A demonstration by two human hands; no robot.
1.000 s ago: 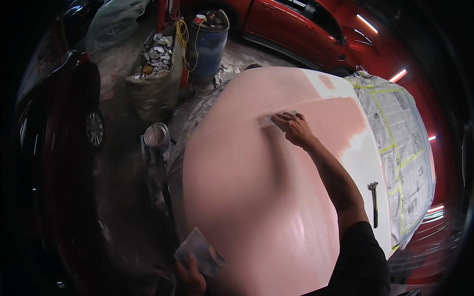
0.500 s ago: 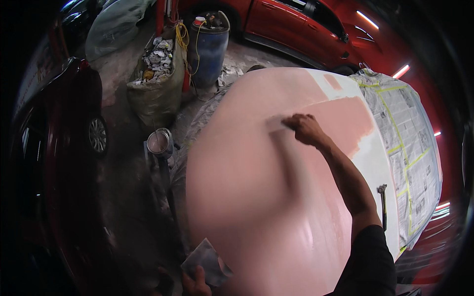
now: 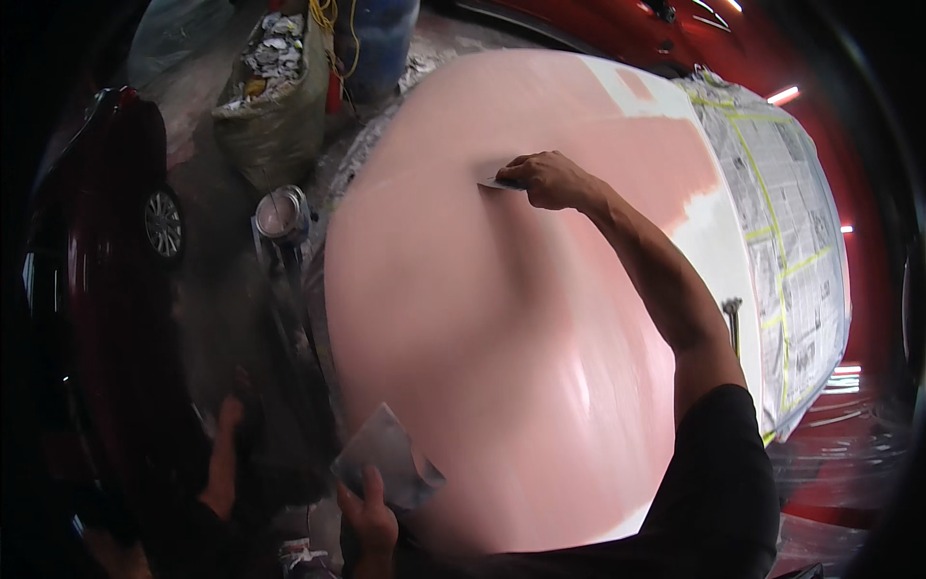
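Note:
A broad, curved car body panel (image 3: pixel 434 280) fills the middle, mostly coated in pink filler. Over its far middle part, my right hand (image 3: pixel 550 180) is closed on a putty spreader (image 3: pixel 497 183). The thin blade of this spreader is low over the pink surface, with a shadow beneath; whether it touches cannot be told. At the panel's near left edge my left hand (image 3: pixel 371 511) grips a flat grey plate (image 3: pixel 381 454), thumb on top and the other fingers hidden under it. Some pink material shows near the plate's right edge.
Newspaper masking (image 3: pixel 796 251) with yellow tape borders the panel's right side. An open can (image 3: pixel 280 212) stands at left, before a full sack (image 3: pixel 270 125) and blue drum (image 3: pixel 376 48). Another forearm (image 3: pixel 224 463) appears beside the dark red car (image 3: pixel 116 289); person or reflection, I cannot tell.
The view has shifted, so the scene sits higher and further left. My right hand and the spreader have moved slightly left over the panel. More of my left hand and its plate shows.

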